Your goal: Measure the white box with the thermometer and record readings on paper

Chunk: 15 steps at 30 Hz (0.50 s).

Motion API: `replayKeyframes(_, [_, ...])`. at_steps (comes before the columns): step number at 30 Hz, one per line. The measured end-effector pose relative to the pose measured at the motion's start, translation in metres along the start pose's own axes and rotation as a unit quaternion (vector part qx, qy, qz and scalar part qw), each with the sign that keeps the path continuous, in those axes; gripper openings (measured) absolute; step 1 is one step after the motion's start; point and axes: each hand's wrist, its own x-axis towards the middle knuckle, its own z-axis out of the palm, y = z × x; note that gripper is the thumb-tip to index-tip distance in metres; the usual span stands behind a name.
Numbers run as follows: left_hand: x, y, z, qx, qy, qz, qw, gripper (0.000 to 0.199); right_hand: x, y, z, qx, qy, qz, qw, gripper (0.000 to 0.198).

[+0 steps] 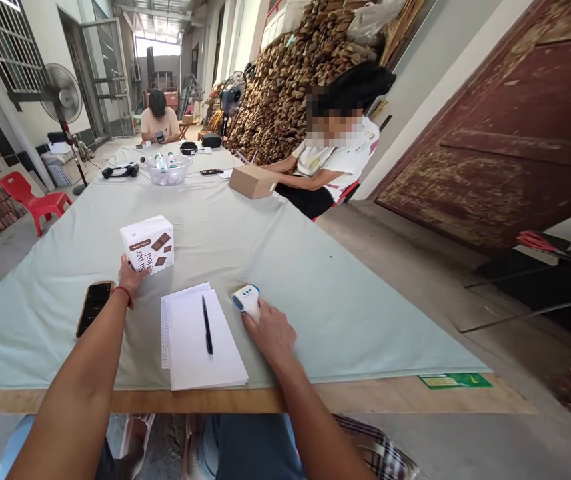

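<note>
Over the cloth-covered bench, the left hand is gripping a Su-per Meal box — the right hand is grasping an infrared thermometer.

And there's the paper on the table, pen on top! Left of the paper, the phone; behind the paper, leftward, the box; right of the paper, the thermometer; far behind the paper, bottles in a bowl.
</note>
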Motion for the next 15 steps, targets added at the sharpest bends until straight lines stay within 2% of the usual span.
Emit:
replayKeyframes(3, [-0.005, 0.004, 0.005, 0.001, 0.018, -0.01, 1.0, 0.07, -0.003, -0.003, 0.014, 0.012, 0.058, -0.009, 0.998, 0.05])
replayKeyframes(7, [-0.022, 0.01, 0.008, -0.101, 0.033, -0.01, 0.994, 0.058, -0.002, -0.001, 0.026, 0.035, 0.105, -0.02, 0.994, 0.048])
replayKeyframes(12, [-0.057, 0.004, 0.0, -0.166, 0.001, 0.02, 0.986, 0.051, 0.001, 0.005, 0.027, 0.098, 0.116, -0.014, 0.988, 0.047])
replayKeyframes(15, [-0.074, -0.004, -0.005, -0.162, -0.01, 0.048, 0.986, 0.054, 0.001, 0.002, 0.023, 0.211, 0.111, -0.018, 0.971, 0.047])
